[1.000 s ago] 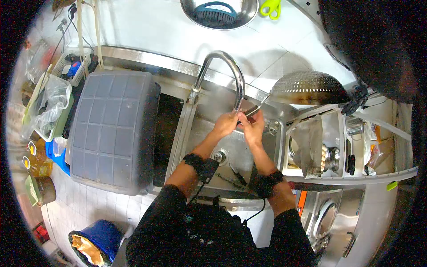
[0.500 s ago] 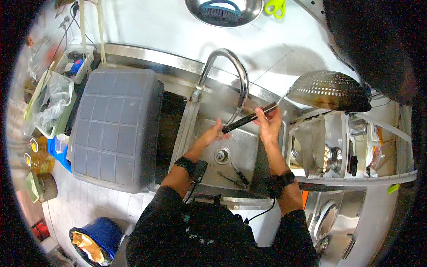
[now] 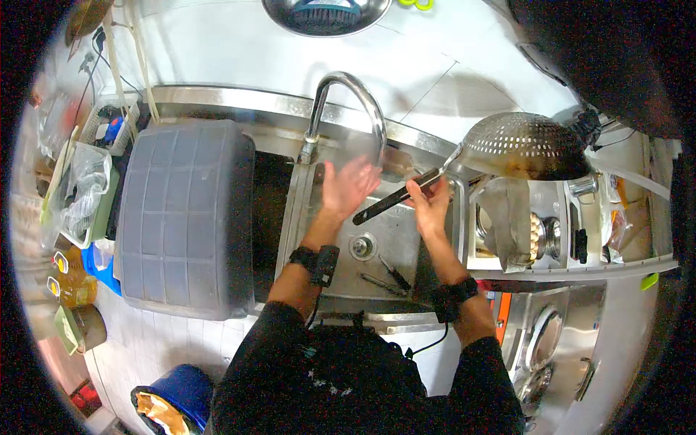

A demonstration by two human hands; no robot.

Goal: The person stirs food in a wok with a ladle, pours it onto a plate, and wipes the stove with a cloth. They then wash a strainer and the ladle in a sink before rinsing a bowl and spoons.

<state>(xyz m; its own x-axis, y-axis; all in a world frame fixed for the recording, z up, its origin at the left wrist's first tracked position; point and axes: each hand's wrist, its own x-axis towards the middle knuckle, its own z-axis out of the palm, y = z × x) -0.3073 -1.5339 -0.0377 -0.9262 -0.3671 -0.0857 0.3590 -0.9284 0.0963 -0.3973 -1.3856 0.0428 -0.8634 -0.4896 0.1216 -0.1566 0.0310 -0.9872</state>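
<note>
My right hand (image 3: 431,203) grips the dark handle (image 3: 395,200) of a perforated metal strainer (image 3: 525,145), whose bowl stands out to the right of the sink. Beneath the curved faucet (image 3: 351,80), my left hand (image 3: 351,187) is off the handle, fingers spread and slightly blurred. Both hands are over the metal sink (image 3: 341,272). At its bottom, below the handle, lie two thin dark tools, one of them a black-handled one (image 3: 398,278), beside the drain (image 3: 362,246).
A large grey lidded bin (image 3: 174,217) stands left of the sink. A metal bowl with a brush (image 3: 326,16) sits at the top. Shelves with containers (image 3: 551,239) are at the right, and a blue bucket (image 3: 185,391) is at the lower left.
My left hand has let go of the handle's end and moved up under the faucet, its fingers spreading. My right hand still holds the strainer. The view has shifted slightly.
</note>
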